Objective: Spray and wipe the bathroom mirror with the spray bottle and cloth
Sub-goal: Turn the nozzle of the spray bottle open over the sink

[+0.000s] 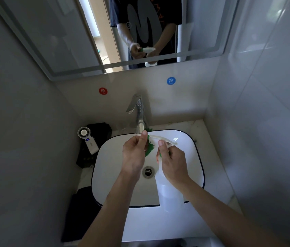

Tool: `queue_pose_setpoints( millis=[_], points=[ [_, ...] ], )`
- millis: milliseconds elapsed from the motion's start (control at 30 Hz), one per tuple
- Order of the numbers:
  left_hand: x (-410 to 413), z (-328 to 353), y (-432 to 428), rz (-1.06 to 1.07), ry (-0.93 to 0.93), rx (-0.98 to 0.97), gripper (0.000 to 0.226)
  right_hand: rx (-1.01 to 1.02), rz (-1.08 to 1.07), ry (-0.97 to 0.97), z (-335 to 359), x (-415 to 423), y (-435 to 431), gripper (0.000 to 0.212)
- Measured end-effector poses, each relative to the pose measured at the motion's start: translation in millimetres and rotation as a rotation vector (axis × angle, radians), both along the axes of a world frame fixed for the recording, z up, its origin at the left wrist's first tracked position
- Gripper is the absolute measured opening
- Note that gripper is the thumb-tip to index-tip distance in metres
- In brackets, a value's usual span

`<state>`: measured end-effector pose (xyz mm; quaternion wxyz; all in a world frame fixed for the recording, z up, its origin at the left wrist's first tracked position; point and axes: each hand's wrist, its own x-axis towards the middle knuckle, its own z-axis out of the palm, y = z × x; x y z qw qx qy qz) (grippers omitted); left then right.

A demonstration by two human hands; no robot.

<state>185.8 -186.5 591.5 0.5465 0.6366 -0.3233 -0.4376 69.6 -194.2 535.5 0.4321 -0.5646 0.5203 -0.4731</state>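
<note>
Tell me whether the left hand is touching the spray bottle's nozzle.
Touching. The head view shows the left hand pinching the nozzle end of the spray bottle, thumb pressed on it.

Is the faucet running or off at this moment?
Off, as far as can be seen. No stream shows below the faucet spout, though both hands and the spray bottle partly cover the sink there.
</note>
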Motion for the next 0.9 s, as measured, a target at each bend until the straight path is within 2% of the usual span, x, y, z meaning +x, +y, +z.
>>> queue_pose_setpoints(
  millis=[67,167,233,333,433,533,600,667,733,800,900],
  points=[
    [0,-1,0,-0.004,0.03,0.006,0.053,-0.02,0.006,0.009,3,-4,3,0.064],
    [1,-1,0,-0.03,0.096,0.016,0.052,-0.071,0.059,0.009,8,-11,7,0.037],
    [-2,1,0,-0.063,0.103,0.034,0.05,-0.058,0.103,0.008,9,-11,8,0.029],
    [-8,4,0,-0.149,-0.019,0.043,0.043,-0.032,0.169,0.024,16,-8,6,0.038],
    [-11,7,2,-0.172,-0.136,-0.011,0.041,-0.096,0.217,0.066,21,-5,1,0.046],
    [-6,5,6,-0.149,-0.113,-0.058,0.043,-0.101,0.167,0.076,21,0,4,0.036],
    [-1,0,10,-0.136,0.002,-0.076,0.056,-0.103,0.143,0.071,19,1,5,0.023],
    [3,-4,14,-0.201,0.037,-0.093,0.064,-0.107,0.123,0.068,18,2,2,0.015],
    [2,-6,18,-0.324,-0.045,-0.099,0.064,-0.119,0.107,0.067,20,1,0,0.017],
    [-3,-6,21,-0.41,-0.112,-0.073,0.054,-0.122,0.09,0.088,23,2,-2,0.015],
    [-10,-7,25,-0.464,-0.122,-0.005,0.049,-0.052,0.055,0.097,24,4,-5,0.029]
  ],
)
